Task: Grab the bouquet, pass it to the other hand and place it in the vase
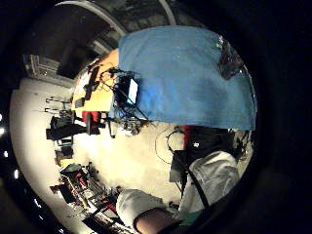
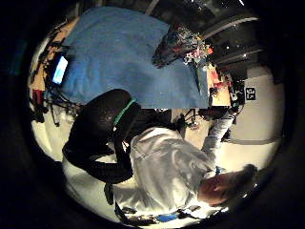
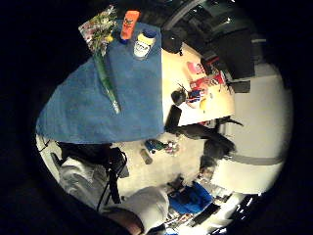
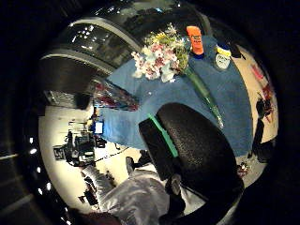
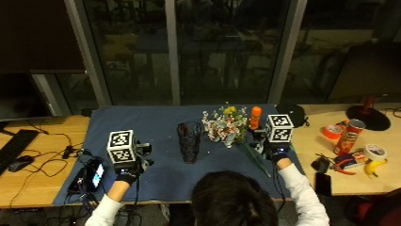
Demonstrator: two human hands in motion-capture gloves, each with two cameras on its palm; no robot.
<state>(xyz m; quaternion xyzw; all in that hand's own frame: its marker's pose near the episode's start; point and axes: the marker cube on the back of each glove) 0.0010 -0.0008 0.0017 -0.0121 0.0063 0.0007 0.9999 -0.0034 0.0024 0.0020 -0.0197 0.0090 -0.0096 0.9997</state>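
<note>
Blue cloth: one bouquet, one vase.

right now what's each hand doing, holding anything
Left hand: over the blue cloth, holds nothing seen; fingers cannot be told.
Right hand: beside the bouquet stems, not holding it; fingers cannot be told.

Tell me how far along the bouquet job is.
Nothing looks done yet. The bouquet lies on the blue cloth, its stems running toward the right hand, which is close by, though whether it grips them can't be told. The left hand is held over the cloth's near left part, holding nothing visible. The dark vase stands without flowers. Left: the pickup, the handover and placing the bouquet in the vase.
</note>
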